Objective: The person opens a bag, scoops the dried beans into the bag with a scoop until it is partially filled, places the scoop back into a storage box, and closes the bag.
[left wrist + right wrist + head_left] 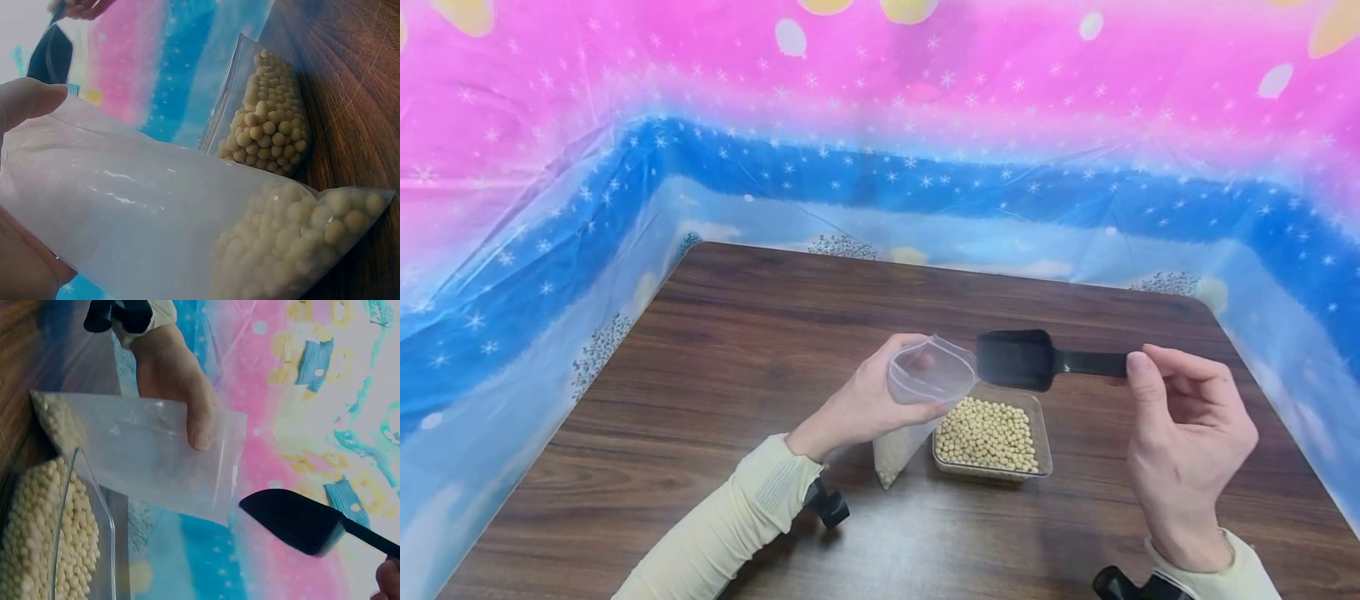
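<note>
My left hand (pixel 861 404) holds a translucent zip bag (pixel 144 187) near its top, thumb on one side and fingers on the other. The bag's mouth gapes wide, and pale round beans, looking like soybeans, fill its bottom corner, which points down toward the table. Between thumb and fingers, my right hand (pixel 1187 442) pinches the handle end of a black scoop (pixel 1017 360). The scoop's blade is level with the bag's mouth, just right of it, and no beans show in it. Below stands a clear plastic box (pixel 1045 446) of soybeans (pixel 988 433).
Everything is over a dark wood-grain table (pixel 737 333). A pink and blue patterned cloth (pixel 880 167) hangs around its back and sides. Black wrist mounts (pixel 829 506) sit under both cream sleeves (pixel 722 521).
</note>
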Action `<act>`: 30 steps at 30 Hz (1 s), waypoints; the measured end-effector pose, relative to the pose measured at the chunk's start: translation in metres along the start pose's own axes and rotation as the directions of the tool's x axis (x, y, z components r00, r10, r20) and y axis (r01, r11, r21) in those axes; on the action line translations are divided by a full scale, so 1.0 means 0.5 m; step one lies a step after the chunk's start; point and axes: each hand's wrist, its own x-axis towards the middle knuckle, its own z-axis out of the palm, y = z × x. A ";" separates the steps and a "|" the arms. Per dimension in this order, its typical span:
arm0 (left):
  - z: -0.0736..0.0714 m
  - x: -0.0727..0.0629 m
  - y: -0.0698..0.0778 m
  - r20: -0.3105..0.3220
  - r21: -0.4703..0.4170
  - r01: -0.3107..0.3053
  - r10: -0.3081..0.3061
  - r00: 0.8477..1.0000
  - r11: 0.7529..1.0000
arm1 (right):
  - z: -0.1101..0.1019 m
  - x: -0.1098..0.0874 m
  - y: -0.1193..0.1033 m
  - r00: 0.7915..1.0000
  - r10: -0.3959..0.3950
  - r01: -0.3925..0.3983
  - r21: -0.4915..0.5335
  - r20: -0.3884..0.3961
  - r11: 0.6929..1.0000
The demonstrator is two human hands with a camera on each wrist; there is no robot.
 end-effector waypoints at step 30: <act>0.001 -0.003 0.005 -0.002 -0.005 0.003 -0.003 1.000 1.000 | -0.110 -0.037 0.057 0.752 0.504 0.018 -0.776 0.426 0.630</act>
